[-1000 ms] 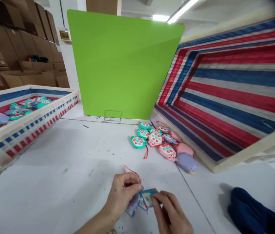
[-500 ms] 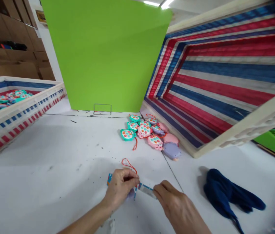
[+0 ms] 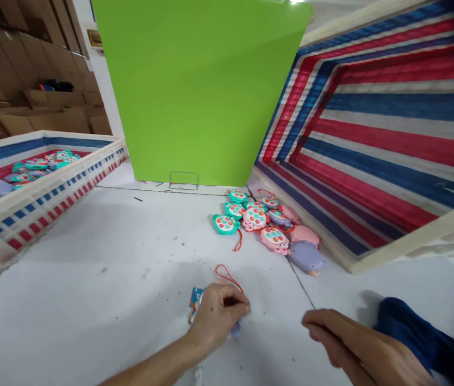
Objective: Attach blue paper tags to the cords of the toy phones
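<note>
My left hand (image 3: 219, 312) is pinched closed on a red cord (image 3: 229, 276), whose loop lies on the table beyond the fingers. Under this hand a bit of a purple toy (image 3: 235, 329) shows; most of it is hidden. A small blue printed card (image 3: 195, 298) sticks out on the hand's left side. My right hand (image 3: 361, 343) is off to the right, slightly blurred, its fingers stretched forward and nothing visible in them. Beside it, partly covered, lies a dark blue cloth item (image 3: 402, 327).
Several green, pink and purple animal-shaped toys (image 3: 254, 219) lie in a cluster on the white table (image 3: 130, 284). On the right a striped lined crate (image 3: 372, 155) is tipped on its side. A left crate (image 3: 50, 187) contains similar toys. A green board (image 3: 195, 91) stands behind.
My right hand has moved right, away from my left hand, towards the blue cloth. The narrow clear, blue-edged strip it held is out of sight. My left hand keeps its pinch; the view has shifted.
</note>
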Motion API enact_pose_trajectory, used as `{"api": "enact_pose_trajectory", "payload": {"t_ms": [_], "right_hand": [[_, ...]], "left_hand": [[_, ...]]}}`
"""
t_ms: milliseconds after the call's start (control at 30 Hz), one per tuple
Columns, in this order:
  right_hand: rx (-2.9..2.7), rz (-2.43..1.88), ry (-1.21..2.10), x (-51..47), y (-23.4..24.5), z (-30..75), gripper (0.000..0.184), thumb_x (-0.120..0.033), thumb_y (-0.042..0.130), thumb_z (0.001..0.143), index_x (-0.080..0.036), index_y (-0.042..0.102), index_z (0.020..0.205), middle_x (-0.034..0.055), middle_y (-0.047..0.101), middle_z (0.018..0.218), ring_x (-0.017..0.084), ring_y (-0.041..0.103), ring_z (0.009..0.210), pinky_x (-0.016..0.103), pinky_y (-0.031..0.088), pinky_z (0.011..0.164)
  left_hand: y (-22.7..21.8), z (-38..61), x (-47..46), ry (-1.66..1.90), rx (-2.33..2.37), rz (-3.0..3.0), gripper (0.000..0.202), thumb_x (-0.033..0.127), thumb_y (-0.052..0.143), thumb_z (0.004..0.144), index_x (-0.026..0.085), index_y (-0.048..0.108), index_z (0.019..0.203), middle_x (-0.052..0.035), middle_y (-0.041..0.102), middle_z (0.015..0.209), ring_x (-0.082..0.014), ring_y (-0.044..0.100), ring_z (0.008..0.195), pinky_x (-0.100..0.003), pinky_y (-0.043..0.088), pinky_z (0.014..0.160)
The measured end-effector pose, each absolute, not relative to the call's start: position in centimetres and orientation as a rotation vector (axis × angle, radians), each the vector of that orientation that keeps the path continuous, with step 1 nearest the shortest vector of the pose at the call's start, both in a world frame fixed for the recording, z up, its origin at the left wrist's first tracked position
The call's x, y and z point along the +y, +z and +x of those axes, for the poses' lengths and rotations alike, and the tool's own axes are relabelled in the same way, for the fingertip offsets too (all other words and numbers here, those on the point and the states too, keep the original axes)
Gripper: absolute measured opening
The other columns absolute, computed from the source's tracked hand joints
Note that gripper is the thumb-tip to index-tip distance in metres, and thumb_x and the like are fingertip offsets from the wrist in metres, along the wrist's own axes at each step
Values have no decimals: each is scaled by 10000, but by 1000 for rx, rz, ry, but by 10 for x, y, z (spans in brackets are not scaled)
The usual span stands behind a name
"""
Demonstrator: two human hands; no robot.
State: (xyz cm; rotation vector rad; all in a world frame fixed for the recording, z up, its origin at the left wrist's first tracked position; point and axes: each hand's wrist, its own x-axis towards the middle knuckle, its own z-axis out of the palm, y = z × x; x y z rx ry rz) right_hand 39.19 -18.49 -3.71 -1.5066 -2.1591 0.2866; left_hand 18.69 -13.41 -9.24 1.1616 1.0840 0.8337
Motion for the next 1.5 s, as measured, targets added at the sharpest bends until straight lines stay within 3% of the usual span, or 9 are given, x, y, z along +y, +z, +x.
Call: {"api": "enact_pose_trajectory", "payload": {"t_ms": [67,167,300,533,900,1133,1367,1500], "right_hand": [[-1990,-1490,355,-184,-36,383,137,-375,542,759,-292,631,821,-26,634,531,128,589,429,182,450,410],[-1531,-1532,520,-178,-41,363,172,-382,623,688,-244,683,771,19,676,637,148,587,507,217,480,477],[-1011,-1271,950,-166,-60,335,164,-347,678,661,-187,690,692,55,674,724,140,544,569,239,467,496],[-632,-859,1482,-166,-78,313,89,-290,667,714,-203,667,698,-22,579,656,93,515,612,182,434,520],[-531,-839,1535,-171,-86,310,106,-244,744,627,-223,678,708,-40,592,636,72,502,545,177,438,543],[-571,-803,1500,-171,-96,309,52,-220,718,661,-227,667,667,-47,550,643,79,482,600,177,438,582],[-633,-841,1479,-171,-98,307,58,-242,725,650,-229,669,657,-38,559,665,84,461,588,191,421,572],[-724,-870,1442,-171,-93,307,58,-254,715,661,-215,673,649,-31,529,607,95,463,590,197,422,567]], "left_hand": [[-89,187,-136,868,1099,1192,66,139,544,592,125,597,556,2,507,580,-90,449,502,-190,323,448],[-75,186,-140,894,1107,1254,97,149,530,636,126,598,571,1,508,571,-88,424,507,-189,319,462],[-53,182,-144,877,1053,1280,120,185,528,680,124,596,603,14,482,511,-85,410,486,-189,317,464],[-41,182,-142,841,967,1184,70,168,570,648,121,615,621,12,534,494,-79,425,455,-191,333,466],[-46,183,-144,878,910,1197,127,176,548,672,112,643,618,-21,577,541,-110,499,528,-208,363,523],[-48,184,-142,855,994,1194,102,177,581,646,106,645,611,-30,581,558,-122,504,546,-223,379,543],[-49,184,-142,853,965,1174,107,171,568,638,103,636,592,-38,589,558,-132,522,552,-225,384,534],[-51,182,-143,838,953,1137,119,178,552,638,102,627,586,-8,537,499,-87,454,458,-195,354,455]]}}
